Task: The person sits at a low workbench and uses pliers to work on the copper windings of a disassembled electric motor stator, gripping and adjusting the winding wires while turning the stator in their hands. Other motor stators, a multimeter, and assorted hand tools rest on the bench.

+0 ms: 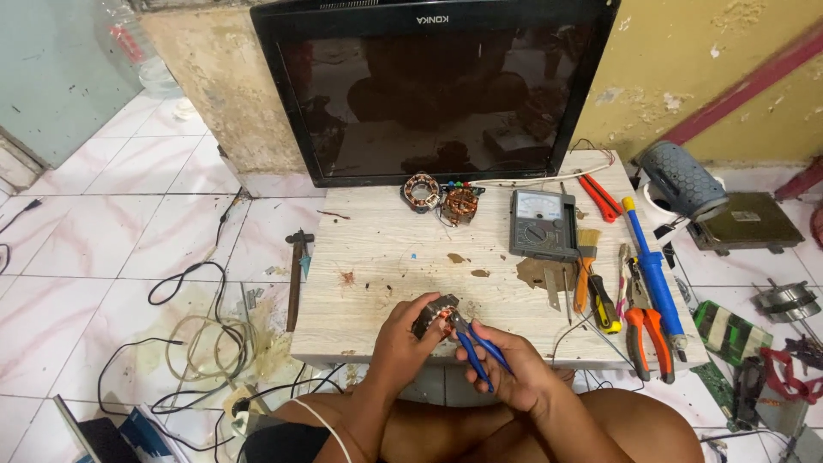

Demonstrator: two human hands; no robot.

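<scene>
At the near edge of the low wooden table (386,249), seen from my head camera, my left hand (401,336) is wrapped around a small motor stator (433,315) with copper windings, holding it just above the tabletop. My right hand (513,369) is closed on the blue handles of a pair of pliers (473,343), whose tips meet the stator at its copper side. My two hands sit close together, nearly touching, with my bare knees below them. Farther back on the table, two more wound stators (441,199) lie side by side just in front of a black flat screen (433,86) that leans against the wall. To their right rests a grey analogue multimeter (543,225), and beside it a small paintbrush (586,261) with an orange handle. Red-handled cutters (599,197) lie near the table's far right corner. Along the right edge lie a long blue desoldering pump (655,274), orange-handled pliers (647,336) and a yellow-and-black screwdriver (605,307). On the tiled floor to the left, a hammer (297,274) lies just beside the table, with black cables (184,296) looping near it.
</scene>
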